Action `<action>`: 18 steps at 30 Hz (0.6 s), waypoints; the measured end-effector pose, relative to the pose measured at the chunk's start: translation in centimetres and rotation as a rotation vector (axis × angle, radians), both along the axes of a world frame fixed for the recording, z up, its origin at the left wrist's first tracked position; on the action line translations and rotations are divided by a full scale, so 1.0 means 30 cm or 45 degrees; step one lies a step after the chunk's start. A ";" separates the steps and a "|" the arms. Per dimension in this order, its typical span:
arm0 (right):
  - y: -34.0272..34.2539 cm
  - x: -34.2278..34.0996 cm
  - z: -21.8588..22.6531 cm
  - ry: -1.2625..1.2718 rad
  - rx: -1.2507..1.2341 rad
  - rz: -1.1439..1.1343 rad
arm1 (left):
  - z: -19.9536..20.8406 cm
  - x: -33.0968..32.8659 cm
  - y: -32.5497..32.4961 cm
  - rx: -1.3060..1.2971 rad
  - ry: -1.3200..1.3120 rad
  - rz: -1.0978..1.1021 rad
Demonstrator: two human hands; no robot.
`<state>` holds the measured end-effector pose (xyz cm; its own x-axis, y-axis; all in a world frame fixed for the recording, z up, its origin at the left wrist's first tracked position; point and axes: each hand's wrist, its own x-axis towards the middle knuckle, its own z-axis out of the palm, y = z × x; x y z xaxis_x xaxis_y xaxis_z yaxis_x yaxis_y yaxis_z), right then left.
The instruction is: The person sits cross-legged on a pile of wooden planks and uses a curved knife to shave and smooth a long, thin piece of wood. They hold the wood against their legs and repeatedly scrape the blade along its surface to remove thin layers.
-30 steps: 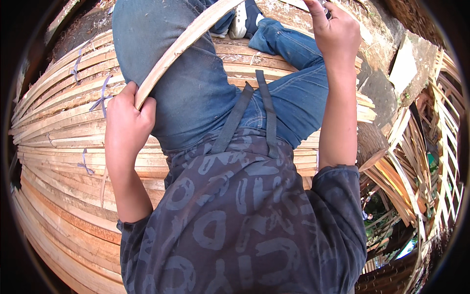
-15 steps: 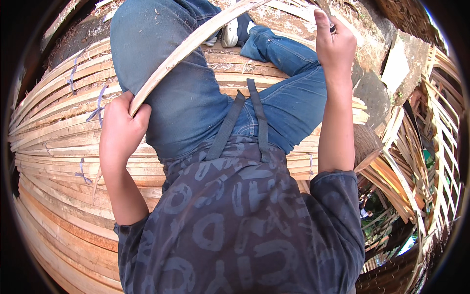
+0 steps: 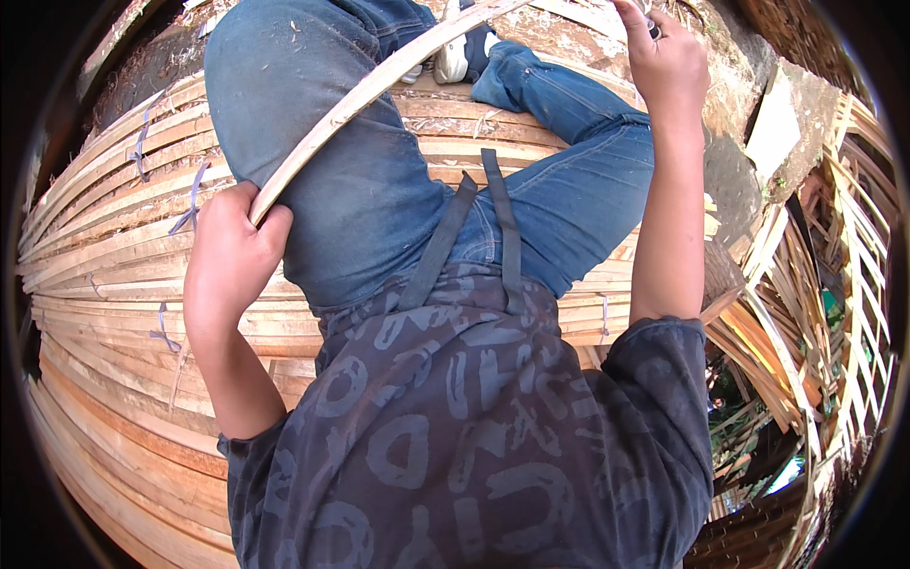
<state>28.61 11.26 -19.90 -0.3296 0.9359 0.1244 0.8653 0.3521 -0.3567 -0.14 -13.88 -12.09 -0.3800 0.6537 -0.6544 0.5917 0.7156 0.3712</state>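
My left hand [image 3: 237,232] is closed around the lower end of a long, pale wooden strip [image 3: 351,109], beside my bent left knee. The strip slants up and to the right across my jeans and runs out of view at the top edge. My right hand [image 3: 668,62] is raised at the upper right, its fingers curled shut. A small dark, rounded piece [image 3: 653,29] shows in its grip. The rest of what it holds is cut off by the top of the picture.
Rows of sawn wooden strips [image 3: 123,398], several tied with purple cords [image 3: 192,201], lie beneath and left of me. A cut log end [image 3: 722,275] and grey stones [image 3: 728,190] sit to the right. Beyond them are slats and a woven lattice [image 3: 858,294]. Shavings cover the ground ahead.
My right hand has moved right and slightly up, and its forearm swung outward. My right knee has shifted right. The left hand keeps its hold on the strip, almost still.
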 end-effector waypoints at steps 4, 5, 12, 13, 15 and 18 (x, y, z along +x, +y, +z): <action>-0.034 0.001 0.018 0.096 -0.116 -0.014 | -0.014 -0.026 -0.009 0.007 -0.044 0.000; -0.055 -0.015 0.030 0.150 -0.139 0.003 | -0.013 -0.035 -0.008 0.010 -0.059 0.001; -0.194 -0.075 0.106 0.334 -0.165 0.161 | -0.035 -0.074 -0.025 -0.006 -0.164 0.057; -0.207 -0.065 0.120 0.304 -0.162 0.219 | -0.035 -0.077 -0.021 -0.015 -0.169 0.051; -0.211 -0.054 0.119 0.283 -0.031 0.371 | -0.037 -0.079 -0.024 -0.035 -0.172 0.050; -0.190 -0.002 0.069 0.383 0.015 0.317 | -0.037 -0.080 -0.023 -0.026 -0.178 0.042</action>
<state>28.54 5.56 -17.83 -0.4936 0.8298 0.2603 0.6101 0.5437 -0.5763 -2.53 -14.57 -13.21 -0.3054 0.6286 -0.7153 0.5116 0.7419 0.4335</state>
